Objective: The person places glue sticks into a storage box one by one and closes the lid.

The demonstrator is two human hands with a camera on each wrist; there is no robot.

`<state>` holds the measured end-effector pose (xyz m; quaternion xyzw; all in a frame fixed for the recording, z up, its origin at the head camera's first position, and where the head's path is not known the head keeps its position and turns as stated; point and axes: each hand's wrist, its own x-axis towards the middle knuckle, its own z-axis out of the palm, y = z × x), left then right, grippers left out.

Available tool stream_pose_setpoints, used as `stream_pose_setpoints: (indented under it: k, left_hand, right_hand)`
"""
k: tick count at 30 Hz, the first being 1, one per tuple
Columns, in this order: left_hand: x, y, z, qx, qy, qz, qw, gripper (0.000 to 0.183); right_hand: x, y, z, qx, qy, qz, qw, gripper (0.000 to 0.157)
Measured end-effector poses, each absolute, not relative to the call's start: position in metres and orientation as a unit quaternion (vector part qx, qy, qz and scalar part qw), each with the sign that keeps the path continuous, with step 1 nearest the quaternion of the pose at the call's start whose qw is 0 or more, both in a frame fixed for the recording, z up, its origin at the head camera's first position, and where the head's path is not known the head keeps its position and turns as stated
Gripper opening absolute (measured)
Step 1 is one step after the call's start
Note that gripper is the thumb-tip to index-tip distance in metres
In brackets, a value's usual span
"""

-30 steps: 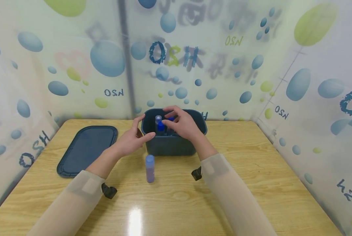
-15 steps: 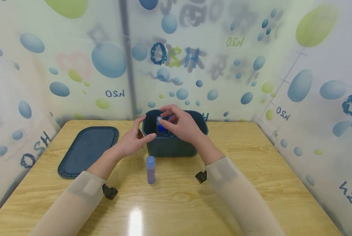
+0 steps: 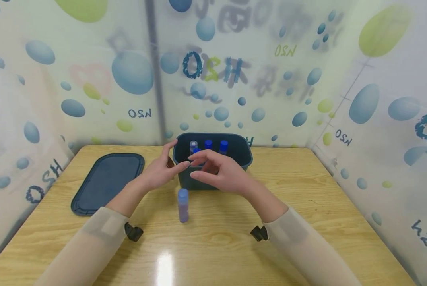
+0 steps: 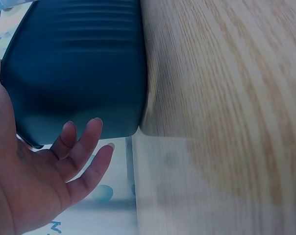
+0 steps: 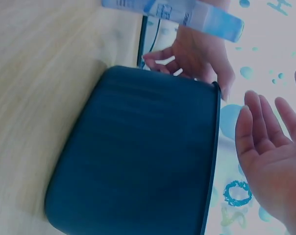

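Note:
A dark blue plastic bin point(image 3: 242, 151) stands at the back of the table. Inside it show several slim bottles, one with a clear top point(image 3: 193, 145) and others with blue caps point(image 3: 223, 143). My left hand point(image 3: 160, 171) holds the bin's left end, thumb and index finger on the rim; its other fingers point(image 4: 91, 132) hang loose beside the wall in the left wrist view. My right hand point(image 3: 224, 172), fingers loosely bent and nothing in them, is in front of the bin's near rim. A slim bottle with a pale blue cap point(image 3: 183, 204) stands upright on the table before the bin.
A flat dark blue lid point(image 3: 107, 182) lies on the wooden table point(image 3: 306, 222) left of the bin. Close behind the bin runs a patterned wall curtain point(image 3: 220, 87). Further patterned panels point(image 3: 389, 131) border the table at both sides.
My right hand has come up out of the bin and back toward me, uncovering the blue-capped bottles inside. My left hand has kept its place on the rim.

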<state>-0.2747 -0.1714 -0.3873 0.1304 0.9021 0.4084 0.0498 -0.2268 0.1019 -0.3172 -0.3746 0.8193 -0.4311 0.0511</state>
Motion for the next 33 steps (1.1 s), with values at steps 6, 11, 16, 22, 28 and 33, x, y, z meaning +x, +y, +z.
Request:
stream_pose_setpoints:
  k: [6,11,16,22,28,33]
  left_hand:
    - [-0.275,-0.171,-0.388,0.132,0.906,0.4,0.047,0.108]
    - [-0.275,-0.171,-0.387,0.132,0.904,0.404,0.05,0.107]
    - [-0.274,-0.171,-0.387,0.131,0.904,0.403,0.049,0.107]
    - [-0.274,-0.171,-0.387,0.131,0.905,0.402,0.047,0.106]
    - [-0.274,-0.171,-0.387,0.133,0.904,0.403,0.047,0.105]
    - [-0.274,-0.171,-0.387,0.131,0.905,0.401,0.045,0.105]
  right_hand:
    - [-0.215,0.105,-0.329,-0.399,0.806,-0.418,0.128,0.051]
    - [-0.211,0.105,-0.341,-0.405,0.798,-0.411,0.172,0.055]
    - [-0.208,0.103,-0.352,-0.413,0.799,-0.393,0.189,0.055]
    - [-0.207,0.101,-0.358,-0.415,0.798,-0.398,0.178,0.057]
    - [-0.211,0.097,-0.366,-0.414,0.799,-0.406,0.163,0.057]
    - [-0.214,0.094,-0.371,-0.409,0.8,-0.407,0.165,0.054]
